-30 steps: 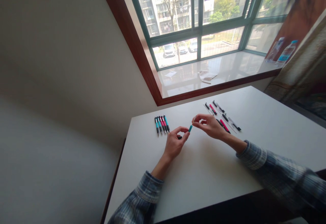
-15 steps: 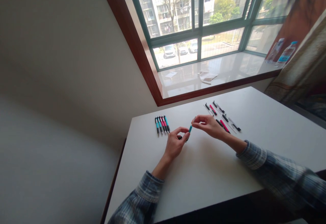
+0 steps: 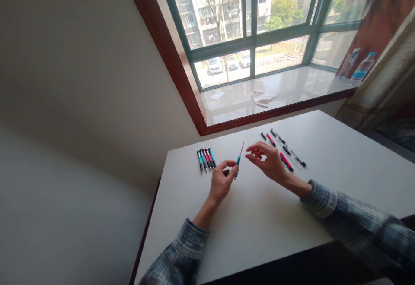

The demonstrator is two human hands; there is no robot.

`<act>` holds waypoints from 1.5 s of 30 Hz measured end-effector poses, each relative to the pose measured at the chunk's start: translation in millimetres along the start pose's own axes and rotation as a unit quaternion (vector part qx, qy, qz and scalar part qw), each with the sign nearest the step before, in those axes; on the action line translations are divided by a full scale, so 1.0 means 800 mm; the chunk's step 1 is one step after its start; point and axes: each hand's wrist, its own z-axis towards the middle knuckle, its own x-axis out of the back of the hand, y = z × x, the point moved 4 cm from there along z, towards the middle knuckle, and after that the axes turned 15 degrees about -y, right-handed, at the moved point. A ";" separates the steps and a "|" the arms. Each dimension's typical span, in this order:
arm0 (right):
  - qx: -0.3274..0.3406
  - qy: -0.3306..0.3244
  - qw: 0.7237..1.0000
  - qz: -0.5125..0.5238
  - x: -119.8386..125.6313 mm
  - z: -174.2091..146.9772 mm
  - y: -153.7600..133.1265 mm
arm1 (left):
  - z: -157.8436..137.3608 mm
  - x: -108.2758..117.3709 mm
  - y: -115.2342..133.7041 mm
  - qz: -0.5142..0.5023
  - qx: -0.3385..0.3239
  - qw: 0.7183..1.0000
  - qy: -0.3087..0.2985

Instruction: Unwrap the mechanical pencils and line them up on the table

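Between thumb and fingertips my left hand point(image 3: 222, 181) pinches a teal pen barrel point(image 3: 238, 161), tilted upward. A thin refill point(image 3: 241, 148) sticks out of its upper end. Something small and black point(image 3: 226, 172) also shows inside that hand; I cannot make out what it is. My right hand point(image 3: 266, 157) hovers just to the right of the refill, fingers curved apart and holding nothing. Left of my hands, a row of assembled pens point(image 3: 206, 159) in teal, red and blue with black grips lies on the white table point(image 3: 259, 224).
Loose pen parts lie beyond my right hand, among them a pink barrel point(image 3: 286, 161), a black piece point(image 3: 286, 150) and thin refills. Behind the table is a window sill point(image 3: 233, 108) with a crumpled cloth or paper point(image 3: 263, 98) and plastic bottles point(image 3: 362, 70).
My right hand has let go of the refill and drawn slightly back with its fingers parted. The refill now stands out of the barrel, which my left hand has moved slightly left.
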 end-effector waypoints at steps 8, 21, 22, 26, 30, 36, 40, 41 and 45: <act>0.041 -0.104 0.991 -0.073 -0.035 0.002 -0.028 | -0.002 0.010 0.029 0.104 -0.038 0.994 0.021; 0.004 -0.096 0.994 -0.055 -0.050 0.004 -0.040 | -0.001 0.012 0.030 0.112 -0.040 0.993 0.017; 0.008 -0.084 0.995 -0.053 -0.048 0.004 -0.044 | -0.001 0.013 0.029 0.108 -0.035 0.993 0.022; 0.007 -0.042 0.999 0.003 -0.034 0.003 -0.048 | 0.002 0.019 0.014 0.048 0.020 0.998 0.043; -0.031 -0.023 0.993 0.114 -0.025 0.003 -0.023 | 0.003 0.018 -0.004 -0.038 0.038 0.996 0.069; -0.104 -0.026 0.968 0.228 -0.028 0.001 0.032 | 0.001 0.007 -0.014 -0.092 0.025 0.992 0.078; -0.143 -0.013 0.951 0.273 -0.029 0.001 0.046 | 0.000 0.007 -0.019 -0.101 0.035 0.992 0.067; -0.154 -0.008 0.946 0.286 -0.029 0.000 0.048 | 0.000 0.007 -0.019 -0.105 0.036 0.992 0.066; -0.198 -0.010 0.933 0.301 -0.026 -0.006 0.054 | 0.000 0.006 -0.020 -0.108 0.031 0.992 0.064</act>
